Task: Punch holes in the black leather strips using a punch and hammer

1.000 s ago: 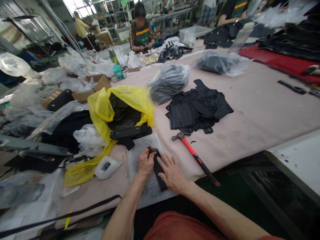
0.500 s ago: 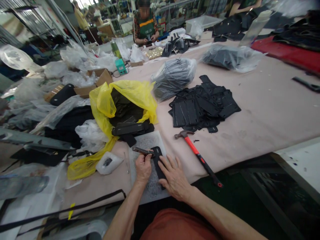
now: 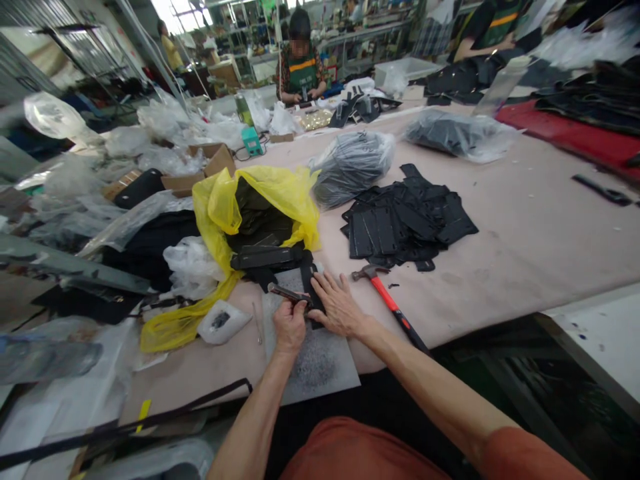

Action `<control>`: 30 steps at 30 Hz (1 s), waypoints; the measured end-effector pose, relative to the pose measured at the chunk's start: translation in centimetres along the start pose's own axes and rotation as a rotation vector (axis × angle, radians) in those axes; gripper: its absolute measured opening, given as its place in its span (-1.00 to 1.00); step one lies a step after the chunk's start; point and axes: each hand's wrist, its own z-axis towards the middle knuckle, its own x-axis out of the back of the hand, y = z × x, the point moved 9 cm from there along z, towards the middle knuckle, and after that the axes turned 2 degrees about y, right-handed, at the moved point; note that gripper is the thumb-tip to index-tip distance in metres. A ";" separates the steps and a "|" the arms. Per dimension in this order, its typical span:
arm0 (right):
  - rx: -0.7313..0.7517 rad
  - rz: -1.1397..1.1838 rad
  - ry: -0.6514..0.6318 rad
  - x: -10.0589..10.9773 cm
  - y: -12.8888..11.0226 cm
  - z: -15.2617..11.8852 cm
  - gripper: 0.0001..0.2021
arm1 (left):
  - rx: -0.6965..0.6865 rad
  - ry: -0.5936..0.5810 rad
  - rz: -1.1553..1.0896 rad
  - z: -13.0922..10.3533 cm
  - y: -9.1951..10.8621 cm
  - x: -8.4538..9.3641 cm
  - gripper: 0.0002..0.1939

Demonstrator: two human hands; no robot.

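Note:
My left hand (image 3: 290, 325) is closed round a dark metal tool (image 3: 284, 292), whose long end points up and to the left. The tool's other end lies against a black strip (image 3: 307, 275) on a translucent board (image 3: 320, 367). Spread over the strip's right side, my right hand (image 3: 337, 303) presses it with fingers apart. A claw hammer (image 3: 384, 295) with a red and black handle lies to the right of my right hand. Behind it is a pile of black pieces (image 3: 407, 217).
A yellow bag (image 3: 213, 200) of dark pieces stands behind my left hand. Two clear bags of dark items (image 3: 350, 167) lie farther back. Crumpled plastic (image 3: 190, 263) and a cardboard box (image 3: 217, 163) are at left. A person (image 3: 300, 67) sits across the table.
The black strip has moved away from me, up the board, with both hands. More of the board's near part shows. The camera view has shifted slightly.

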 end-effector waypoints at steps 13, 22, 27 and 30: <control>-0.135 0.194 -0.113 -1.7 1.1 -4.1 -0.31 | -0.013 -0.194 -0.048 -1.0 0.5 -1.3 -0.80; -0.139 0.230 -0.076 -1.7 1.5 -4.2 -0.31 | -0.029 -0.212 -0.014 -1.1 0.6 -1.8 -0.80; -0.136 0.237 -0.054 -1.7 1.6 -4.2 -0.30 | -0.021 -0.201 0.007 -1.2 0.6 -1.9 -0.80; -0.138 0.235 -0.049 -1.8 1.6 -4.2 -0.30 | -0.019 -0.190 0.013 -1.3 0.4 -2.0 -0.81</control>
